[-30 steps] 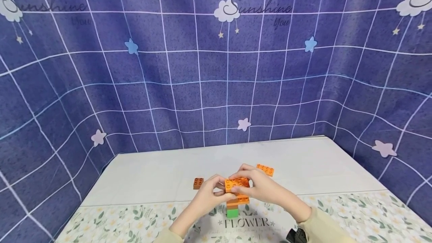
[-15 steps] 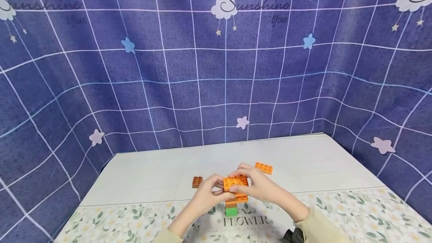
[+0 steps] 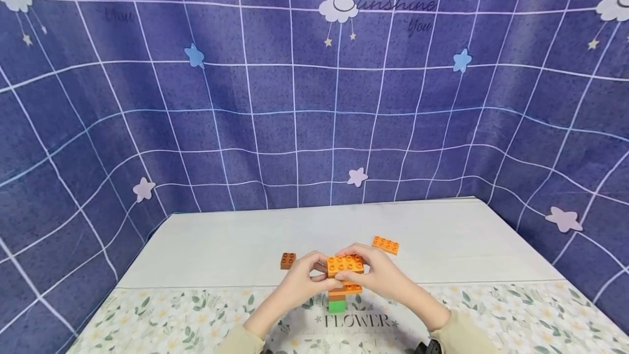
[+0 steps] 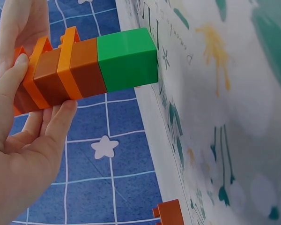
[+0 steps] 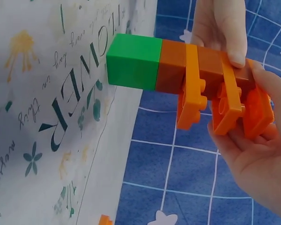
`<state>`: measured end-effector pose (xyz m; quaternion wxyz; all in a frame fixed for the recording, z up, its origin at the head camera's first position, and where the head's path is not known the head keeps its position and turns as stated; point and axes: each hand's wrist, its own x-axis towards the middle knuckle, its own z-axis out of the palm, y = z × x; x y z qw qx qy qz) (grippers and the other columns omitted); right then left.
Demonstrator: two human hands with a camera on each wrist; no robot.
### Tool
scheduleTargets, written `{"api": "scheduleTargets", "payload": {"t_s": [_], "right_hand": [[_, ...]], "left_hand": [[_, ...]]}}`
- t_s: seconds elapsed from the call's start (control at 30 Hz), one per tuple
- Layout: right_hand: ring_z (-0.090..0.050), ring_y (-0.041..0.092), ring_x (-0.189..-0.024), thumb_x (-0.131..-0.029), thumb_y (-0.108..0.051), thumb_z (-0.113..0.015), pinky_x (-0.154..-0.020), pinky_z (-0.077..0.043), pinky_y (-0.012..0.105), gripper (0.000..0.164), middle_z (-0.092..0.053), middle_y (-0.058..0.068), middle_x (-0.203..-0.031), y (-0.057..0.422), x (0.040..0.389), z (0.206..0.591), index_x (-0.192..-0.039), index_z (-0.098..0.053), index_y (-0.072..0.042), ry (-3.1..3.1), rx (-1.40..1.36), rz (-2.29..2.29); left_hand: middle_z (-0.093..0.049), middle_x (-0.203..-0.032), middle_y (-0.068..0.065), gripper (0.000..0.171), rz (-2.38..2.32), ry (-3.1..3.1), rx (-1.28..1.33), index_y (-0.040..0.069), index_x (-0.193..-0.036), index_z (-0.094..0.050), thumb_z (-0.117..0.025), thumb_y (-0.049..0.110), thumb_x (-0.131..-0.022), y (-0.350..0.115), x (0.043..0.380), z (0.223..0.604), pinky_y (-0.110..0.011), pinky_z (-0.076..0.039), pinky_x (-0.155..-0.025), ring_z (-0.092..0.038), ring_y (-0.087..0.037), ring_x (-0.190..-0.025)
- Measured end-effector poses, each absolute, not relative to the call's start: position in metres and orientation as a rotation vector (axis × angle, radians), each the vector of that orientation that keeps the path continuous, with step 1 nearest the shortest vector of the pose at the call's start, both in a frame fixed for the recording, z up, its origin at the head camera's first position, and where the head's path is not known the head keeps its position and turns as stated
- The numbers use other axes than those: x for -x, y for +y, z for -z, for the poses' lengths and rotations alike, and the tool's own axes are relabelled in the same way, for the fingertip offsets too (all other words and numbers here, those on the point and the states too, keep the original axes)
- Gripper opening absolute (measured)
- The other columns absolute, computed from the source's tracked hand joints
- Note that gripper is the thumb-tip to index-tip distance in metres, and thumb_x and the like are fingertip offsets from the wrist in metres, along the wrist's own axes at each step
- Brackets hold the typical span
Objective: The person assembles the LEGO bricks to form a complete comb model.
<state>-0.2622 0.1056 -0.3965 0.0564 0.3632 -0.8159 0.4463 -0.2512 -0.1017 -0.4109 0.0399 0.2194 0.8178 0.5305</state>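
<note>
A tower of toy building bricks stands upright on the table, with a green brick [image 3: 337, 304] at its foot. Above that, brown bricks [image 5: 210, 71] alternate with orange plates [image 5: 192, 93] that jut out to the right. At the top, the left hand [image 3: 302, 284] pinches the tower from the left between thumb and fingers. From the other side, the right hand [image 3: 378, 269] grips the uppermost orange plate [image 3: 345, 264], thumb in front and fingers behind. Its studs face up. The hands partly hide the upper bricks in the head view.
Behind the left hand lies a loose brown brick [image 3: 288, 260]. Another orange plate [image 3: 385, 245] lies flat beyond the right hand. A floral cloth [image 3: 187, 318] covers the near table, and a blue curtain [image 3: 275, 130] surrounds the back and sides.
The head view has shifted slightly. Both hands keep their hold at the tower's top; the uppermost orange plate looks a little more level than a second ago.
</note>
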Motion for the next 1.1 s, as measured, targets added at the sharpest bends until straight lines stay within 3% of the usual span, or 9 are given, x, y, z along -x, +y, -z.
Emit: {"api": "scheduleTargets", "payload": {"t_s": [0.5, 0.8, 1.1], "right_hand": [[-0.058, 0.004, -0.078, -0.083, -0.011, -0.071, -0.068, -0.053, 0.021, 0.029, -0.066, 0.011, -0.098, 0.099, 0.244, 0.378, -0.108, -0.062, 0.001, -2.508, -1.043, -1.422], [-0.058, 0.004, -0.081, -0.084, -0.026, -0.070, -0.069, -0.053, 0.021, 0.032, -0.066, 0.003, -0.100, 0.105, 0.261, 0.401, -0.112, -0.063, -0.011, -2.462, -1.077, -1.408], [-0.057, 0.004, -0.074, -0.085, -0.033, -0.069, -0.064, -0.053, 0.022, 0.033, -0.065, -0.002, -0.097, 0.106, 0.263, 0.403, -0.113, -0.062, -0.017, -2.466, -1.082, -1.419]], "left_hand": [[-0.061, -0.108, -0.005, 0.036, -1.664, 2.433, -0.712, 0.009, -0.105, -0.059, -0.074, 0.030, -0.080, -0.107, 0.253, 0.415, -0.023, -0.053, -0.088, -0.061, -0.017, -0.101], [-0.060, -0.107, -0.006, 0.038, -1.647, 2.460, -0.777, 0.010, -0.114, -0.061, -0.074, 0.026, -0.081, -0.116, 0.252, 0.413, -0.024, -0.053, -0.087, -0.060, -0.022, -0.099], [-0.065, -0.107, -0.013, 0.036, -1.488, 2.581, -0.856, 0.009, -0.116, -0.061, -0.069, 0.027, -0.086, -0.131, 0.258, 0.409, -0.040, -0.053, -0.090, -0.062, -0.023, -0.098]]}}
